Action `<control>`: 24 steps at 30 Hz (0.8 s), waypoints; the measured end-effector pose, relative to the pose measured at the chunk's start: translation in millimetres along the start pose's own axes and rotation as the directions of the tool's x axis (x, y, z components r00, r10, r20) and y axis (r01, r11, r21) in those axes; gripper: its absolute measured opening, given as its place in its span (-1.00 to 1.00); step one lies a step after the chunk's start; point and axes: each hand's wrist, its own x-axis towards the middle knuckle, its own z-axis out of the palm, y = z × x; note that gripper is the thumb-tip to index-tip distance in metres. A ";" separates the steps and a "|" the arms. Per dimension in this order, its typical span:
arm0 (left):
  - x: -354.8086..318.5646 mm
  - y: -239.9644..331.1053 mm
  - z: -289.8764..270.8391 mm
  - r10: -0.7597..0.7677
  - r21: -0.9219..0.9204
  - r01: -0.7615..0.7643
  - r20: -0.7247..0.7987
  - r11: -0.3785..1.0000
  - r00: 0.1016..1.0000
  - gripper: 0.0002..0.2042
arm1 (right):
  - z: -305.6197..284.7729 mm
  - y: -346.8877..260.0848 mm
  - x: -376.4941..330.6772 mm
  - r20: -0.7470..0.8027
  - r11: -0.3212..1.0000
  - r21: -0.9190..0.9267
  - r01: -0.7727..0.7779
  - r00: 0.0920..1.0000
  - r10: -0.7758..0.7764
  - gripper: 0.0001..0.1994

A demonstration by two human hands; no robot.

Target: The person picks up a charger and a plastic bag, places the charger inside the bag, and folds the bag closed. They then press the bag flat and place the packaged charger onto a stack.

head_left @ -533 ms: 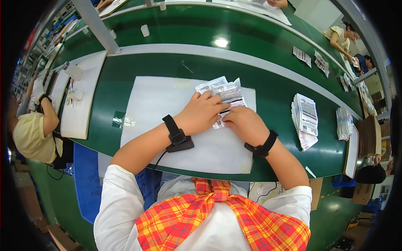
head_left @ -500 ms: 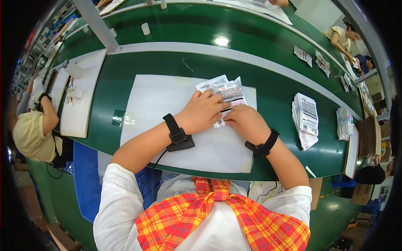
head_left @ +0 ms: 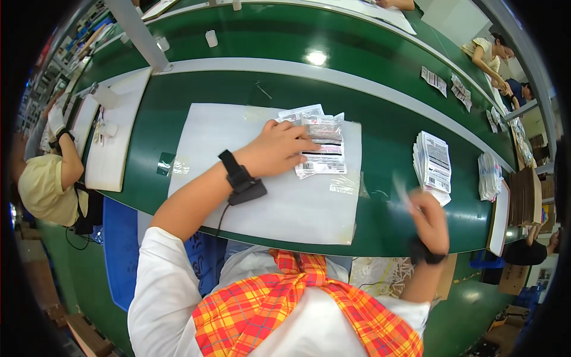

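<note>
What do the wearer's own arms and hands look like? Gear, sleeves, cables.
Left hand and right hand: no gloves. White sleeves end near the elbows. Black left wristband with a dark, boxy module and thin black cable. Black right wristband, motion-blurred; details unclear.

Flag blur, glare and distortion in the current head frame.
Head view: right hand motion-blurred, the pale sliver by it too smeared to identify; left hand fairly crisp. Head view: glare on the far green bench; pale rail bowed by the fisheye, picture corners black.
</note>
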 end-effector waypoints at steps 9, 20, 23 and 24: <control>23.6 20.4 -12.8 -0.014 0.009 0.014 0.008 1.000 1.000 -0.75 | -33.3 76.8 -235.6 -0.870 0.151 -0.451 -0.880 0.471 0.143 -0.69; 18.9 26.1 -13.3 -0.025 0.230 0.034 -0.041 0.973 0.999 -0.75 | 92.2 -25.4 150.5 -0.059 0.903 -0.425 -0.063 0.997 0.041 -0.22; 3.8 17.0 -19.6 -0.084 0.121 0.097 -0.103 0.988 0.991 -0.74 | 72.6 -17.8 169.1 0.232 0.851 -0.525 -0.022 0.958 0.168 -0.17; 0.7 11.9 -19.0 -0.096 0.116 0.108 -0.103 0.987 0.990 -0.74 | 76.3 -16.1 173.1 0.244 0.852 -0.524 -0.016 0.955 0.168 -0.17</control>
